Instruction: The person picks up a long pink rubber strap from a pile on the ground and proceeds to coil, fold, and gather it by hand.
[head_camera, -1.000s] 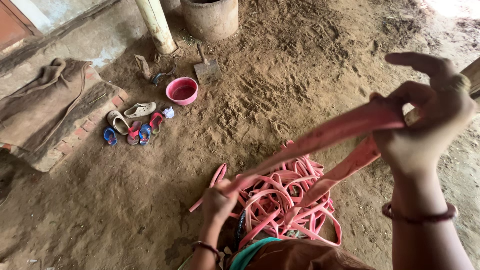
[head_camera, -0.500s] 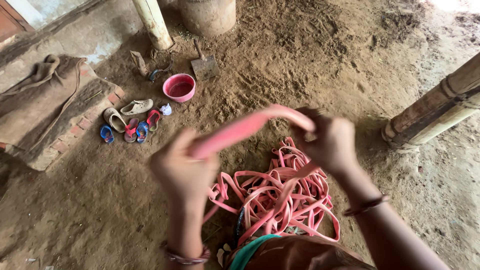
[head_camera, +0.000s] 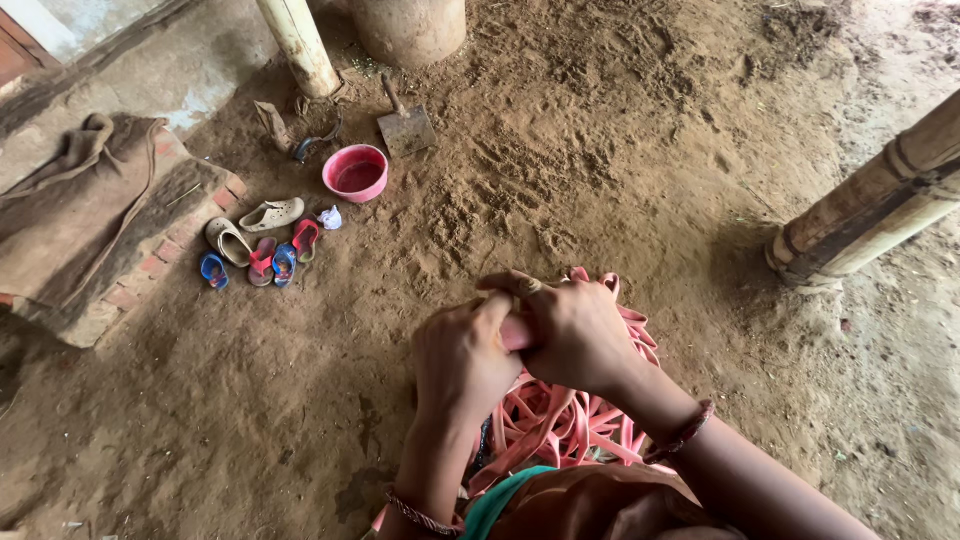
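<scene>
A tangled heap of flat pink rubber strip (head_camera: 560, 420) lies on the dirt floor right below me. My left hand (head_camera: 462, 355) and my right hand (head_camera: 575, 330) are pressed together just above the heap. Both are closed around the same short bit of the pink strip, of which only a small piece shows between the fingers. A bangle sits on each wrist.
Two bamboo poles (head_camera: 880, 205) lean in at the right. At the upper left are a pink bowl (head_camera: 355, 172), a small spade (head_camera: 405, 125), several sandals (head_camera: 260, 245), a post (head_camera: 298, 45), a round clay pot (head_camera: 408, 28) and a brown cloth (head_camera: 70, 210) on a brick step.
My right hand came down from high on the right, and both hands met over the heap. The long stretch of strip held between them is now gathered into my hands.
</scene>
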